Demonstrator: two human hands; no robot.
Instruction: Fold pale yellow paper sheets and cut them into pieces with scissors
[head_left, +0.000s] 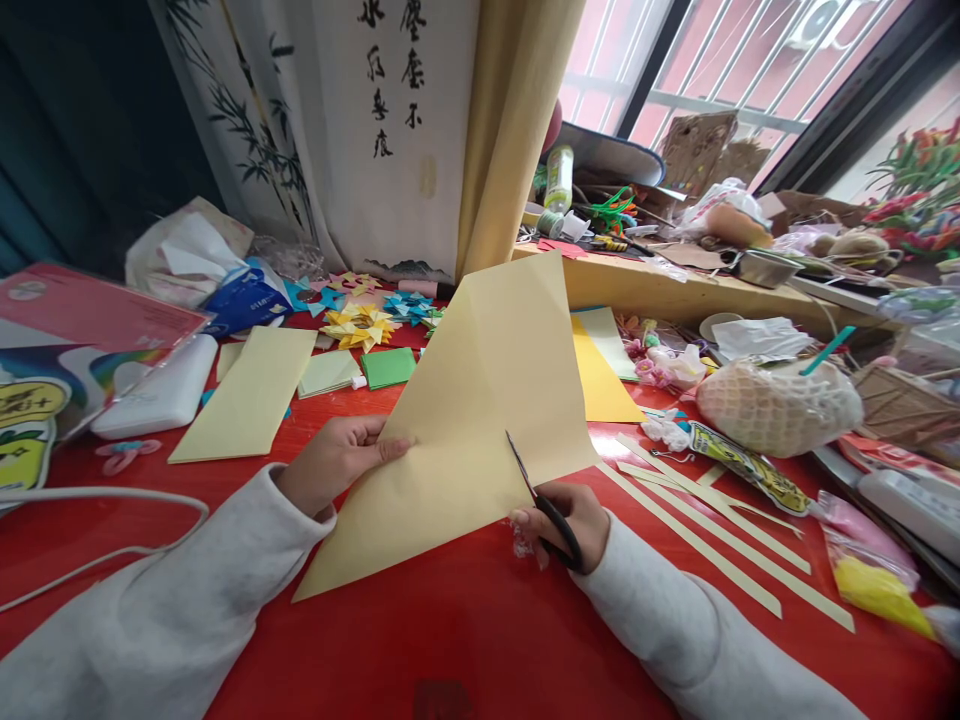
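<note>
A large sheet of pale yellow paper (450, 420) is held up at a tilt over the red table. My left hand (341, 462) pinches its left edge, thumb on the near face. Black-handled scissors (559, 530) are gripped in my right hand (577, 515) at the sheet's lower right edge. One blade lies over the front of the paper, pointing up and left, so the sheet sits between the blades. To the right of my right hand lie several narrow cut paper strips (720, 530). Left of my left hand is a stack of pale yellow paper (251, 395).
Green paper squares (388, 367) and folded paper stars (360, 325) lie behind the sheet. Orange-yellow paper (600, 375) is at its right. A net-wrapped coconut with a straw (780, 405) stands further right. A white cable (150, 495) crosses the left side. A cluttered window ledge (660, 295) runs behind.
</note>
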